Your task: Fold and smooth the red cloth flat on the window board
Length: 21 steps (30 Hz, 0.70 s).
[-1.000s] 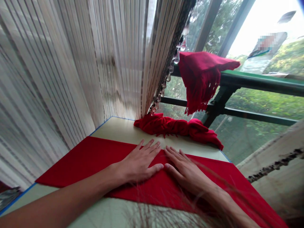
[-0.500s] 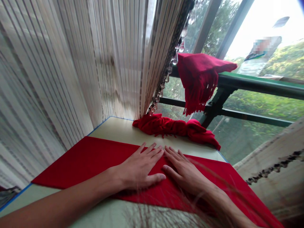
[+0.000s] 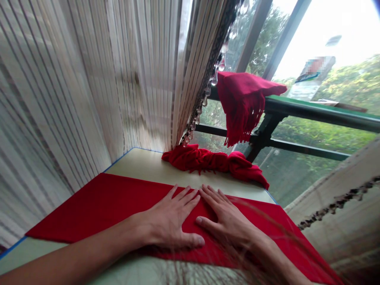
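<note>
A red scarf (image 3: 101,209) lies spread flat across a pale surface (image 3: 145,159) with blue edging. My left hand (image 3: 170,219) rests palm down on its middle, fingers stretched toward the far edge of the cloth and thumb out to the right. Beside it, my right hand (image 3: 225,217) also lies flat on the scarf, its fingers pointing away and slightly left. The fingertips of the two hands are close together. Neither hand grips anything. Blurred strands of hair cross the bottom of the view, partly over the right wrist.
A bunched red scarf (image 3: 216,160) lies along the far edge. Another red scarf (image 3: 242,103), with a fringe, hangs over a dark green rail (image 3: 320,114) by the window. Striped sheer curtains (image 3: 89,79) with bead trim hang at left; more curtain (image 3: 341,221) hangs at right.
Both hands stay flat on the scarf, with little movement against it. The whole view has shifted slightly, so the window side sits a bit further left and lower.
</note>
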Motion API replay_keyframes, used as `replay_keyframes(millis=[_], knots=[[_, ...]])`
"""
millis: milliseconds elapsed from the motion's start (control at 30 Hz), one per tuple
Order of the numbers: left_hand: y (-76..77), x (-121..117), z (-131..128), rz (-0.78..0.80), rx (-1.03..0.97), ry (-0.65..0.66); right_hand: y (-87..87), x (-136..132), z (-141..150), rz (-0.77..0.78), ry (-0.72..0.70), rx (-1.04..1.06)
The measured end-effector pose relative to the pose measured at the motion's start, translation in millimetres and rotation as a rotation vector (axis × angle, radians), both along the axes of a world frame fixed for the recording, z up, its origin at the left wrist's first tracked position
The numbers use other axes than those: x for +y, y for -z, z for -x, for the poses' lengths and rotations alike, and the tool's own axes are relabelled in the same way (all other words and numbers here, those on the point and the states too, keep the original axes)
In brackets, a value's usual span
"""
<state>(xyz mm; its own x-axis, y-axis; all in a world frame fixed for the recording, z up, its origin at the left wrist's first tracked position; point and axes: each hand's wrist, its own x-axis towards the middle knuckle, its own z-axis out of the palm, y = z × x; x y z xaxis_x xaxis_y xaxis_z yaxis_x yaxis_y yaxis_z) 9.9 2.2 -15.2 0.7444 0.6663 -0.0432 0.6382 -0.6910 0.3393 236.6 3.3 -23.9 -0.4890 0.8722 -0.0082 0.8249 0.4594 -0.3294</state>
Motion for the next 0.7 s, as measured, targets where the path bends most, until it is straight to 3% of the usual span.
replay_keyframes(millis=[433, 533, 700], knots=[[25.7, 14.8, 7.3, -0.074, -0.046, 0.000, -9.5, -4.5, 2.4, -0.027, 0.006, 0.055], [24.8, 15.1, 7.1, -0.060, -0.017, 0.002, -11.4, -6.8, -17.9, -0.028, 0.095, 0.003], [21.2, 14.8, 11.5, -0.063, -0.039, 0.015, -4.1, -27.2, -77.7, -0.065, 0.344, -0.037]])
